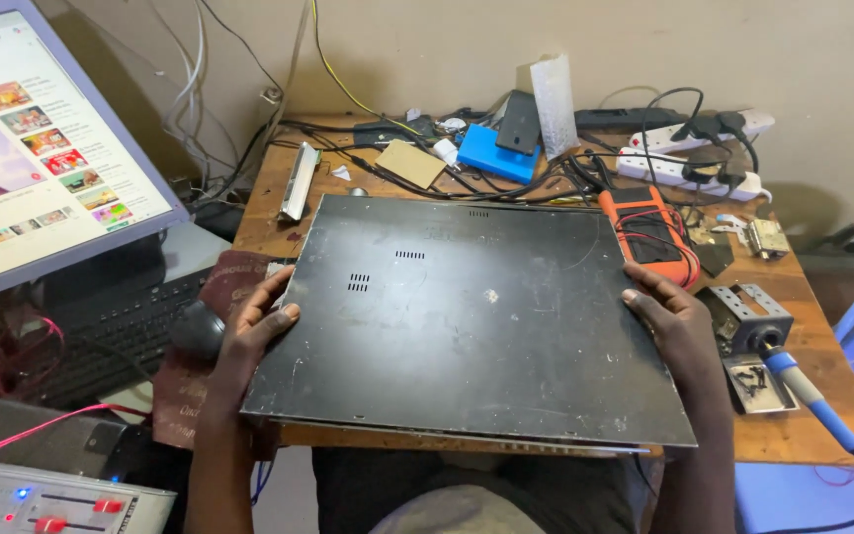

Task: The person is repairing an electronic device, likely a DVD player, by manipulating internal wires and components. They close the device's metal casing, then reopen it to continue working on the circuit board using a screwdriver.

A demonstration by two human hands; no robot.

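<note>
Cluttered against a bare beige wall, the wooden bench [812,297] is carrying almost everything I am looking at, and a computer monitor [42,138] is glowing past its left edge with a black keyboard [121,331] beneath it.

Largest on the bench is the flat black metal cover [467,316]; it is lying across the front half, its near edge overhanging the front edge toward my lap, with small vent slots near its far left. I am holding it from both sides. My left hand [249,341] is wrapping the left edge, thumb on top and fingers curled under, out of sight. My right hand [674,321] is clasping the right edge the same way, closed on the panel.

Behind the cover, an orange multimeter [649,232] is sitting near the right rear corner of the panel, a blue box [494,153] is resting toward the back edge, and white power strips [689,148] are trailing cables at the back right. A soldering iron with a blue handle [817,400] is lying by the front right corner, beside a small tray of screws [755,381].

I judge that I am gripping the cover to lift or seat it; that is calling for an even, level pull, keeping clear of the multimeter leads.
</note>
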